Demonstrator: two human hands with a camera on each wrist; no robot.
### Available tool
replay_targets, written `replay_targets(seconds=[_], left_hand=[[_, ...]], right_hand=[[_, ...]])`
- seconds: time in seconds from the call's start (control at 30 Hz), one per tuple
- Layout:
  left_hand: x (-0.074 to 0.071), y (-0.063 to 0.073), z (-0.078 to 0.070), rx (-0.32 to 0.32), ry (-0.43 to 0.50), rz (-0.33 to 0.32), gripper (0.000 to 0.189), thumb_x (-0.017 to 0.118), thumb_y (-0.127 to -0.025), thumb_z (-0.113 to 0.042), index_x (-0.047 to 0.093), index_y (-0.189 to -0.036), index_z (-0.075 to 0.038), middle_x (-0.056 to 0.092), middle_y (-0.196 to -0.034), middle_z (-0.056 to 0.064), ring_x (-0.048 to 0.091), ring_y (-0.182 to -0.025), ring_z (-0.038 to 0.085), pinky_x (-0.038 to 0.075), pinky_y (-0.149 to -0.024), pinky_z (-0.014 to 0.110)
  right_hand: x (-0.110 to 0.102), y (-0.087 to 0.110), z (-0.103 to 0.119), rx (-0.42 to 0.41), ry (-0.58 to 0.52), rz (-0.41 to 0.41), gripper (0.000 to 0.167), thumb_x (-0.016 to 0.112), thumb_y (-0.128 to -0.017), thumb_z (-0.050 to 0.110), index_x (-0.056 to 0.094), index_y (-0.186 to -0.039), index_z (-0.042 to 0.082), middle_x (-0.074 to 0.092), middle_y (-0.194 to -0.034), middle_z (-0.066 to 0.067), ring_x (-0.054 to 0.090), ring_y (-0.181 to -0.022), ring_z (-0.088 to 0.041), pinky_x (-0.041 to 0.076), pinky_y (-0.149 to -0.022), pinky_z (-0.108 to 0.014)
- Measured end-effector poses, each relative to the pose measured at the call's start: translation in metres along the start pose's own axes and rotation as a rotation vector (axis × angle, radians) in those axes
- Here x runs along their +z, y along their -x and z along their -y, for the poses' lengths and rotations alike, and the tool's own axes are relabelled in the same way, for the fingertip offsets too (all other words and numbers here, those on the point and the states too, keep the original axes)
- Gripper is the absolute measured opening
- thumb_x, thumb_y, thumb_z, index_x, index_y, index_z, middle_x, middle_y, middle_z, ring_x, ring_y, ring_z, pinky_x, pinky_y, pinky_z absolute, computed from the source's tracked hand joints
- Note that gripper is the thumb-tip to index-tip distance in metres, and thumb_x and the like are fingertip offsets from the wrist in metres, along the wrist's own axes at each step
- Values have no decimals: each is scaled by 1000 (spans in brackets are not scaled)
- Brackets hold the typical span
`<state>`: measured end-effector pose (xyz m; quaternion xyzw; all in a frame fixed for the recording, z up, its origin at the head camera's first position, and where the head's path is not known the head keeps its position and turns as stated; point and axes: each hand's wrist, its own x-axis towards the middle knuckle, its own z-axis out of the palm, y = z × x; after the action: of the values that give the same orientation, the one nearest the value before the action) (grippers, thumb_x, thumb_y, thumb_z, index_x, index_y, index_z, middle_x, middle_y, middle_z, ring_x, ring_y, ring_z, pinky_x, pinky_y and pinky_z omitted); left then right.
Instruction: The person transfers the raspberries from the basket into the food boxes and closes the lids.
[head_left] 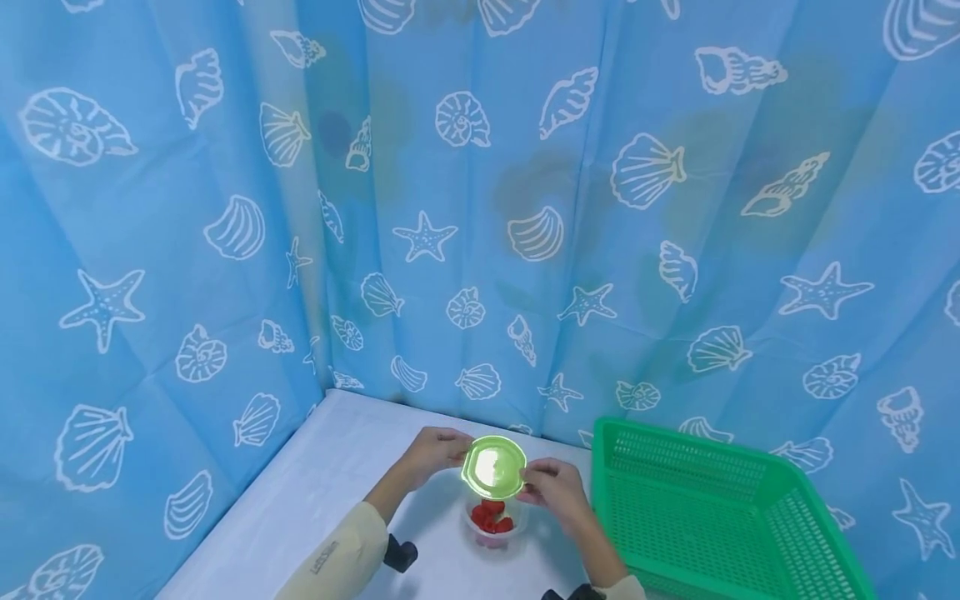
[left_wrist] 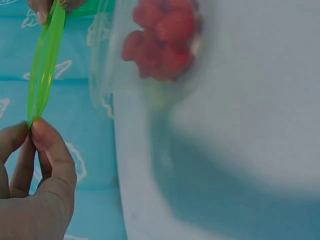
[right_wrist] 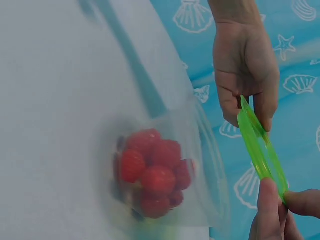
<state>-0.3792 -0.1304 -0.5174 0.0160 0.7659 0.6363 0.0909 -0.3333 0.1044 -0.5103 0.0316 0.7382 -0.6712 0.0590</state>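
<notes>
A translucent green lid point(head_left: 495, 468) is held level with both hands over a clear plastic container point(head_left: 521, 523). My left hand point(head_left: 437, 450) pinches the lid's left edge between thumb and fingertips. On the opposite edge, my right hand point(head_left: 557, 492) pinches it the same way. Both wrist views show the lid edge-on, apart from the container's rim point(right_wrist: 212, 165). Inside the container lie several red berries point(left_wrist: 172, 27), visible through its cloudy wall. The container stands upright on the white table point(head_left: 352, 450).
A large green mesh basket point(head_left: 686, 496) stands on the table to the right of my right hand. Behind the table hangs a blue curtain point(head_left: 480, 358) with white shell and starfish prints, also along the left side.
</notes>
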Motion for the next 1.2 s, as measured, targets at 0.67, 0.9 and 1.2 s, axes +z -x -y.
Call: replay_targets(seconds=[0.67,0.9,1.2], left_hand=[[5,14,6,-139,-63,17,20,76,-86,-18,73,-100,-4,70,-89,8,69,-78,19,59,-69,29],[9,16,9,-116,-134,-11,11,75,-85,-13,75,-93,-6,71,-84,7,69,-72,18,59,-65,29],[12,18,11,-100,-201,-42,8,78,-82,-15,75,-88,-10,71,-80,4,69,-69,16,59,-66,31]], right_hand=[[-8,8,-15,53,24,36,24,67,-90,10,64,-104,-8,66,-93,-16,68,-75,-21,60,-67,-34],[-9,10,-24,58,95,26,24,69,-89,11,64,-103,-7,65,-89,-14,66,-69,-17,60,-64,-33],[-8,12,-37,51,86,-5,24,71,-87,11,63,-102,-6,64,-83,-12,63,-68,-18,60,-63,-34]])
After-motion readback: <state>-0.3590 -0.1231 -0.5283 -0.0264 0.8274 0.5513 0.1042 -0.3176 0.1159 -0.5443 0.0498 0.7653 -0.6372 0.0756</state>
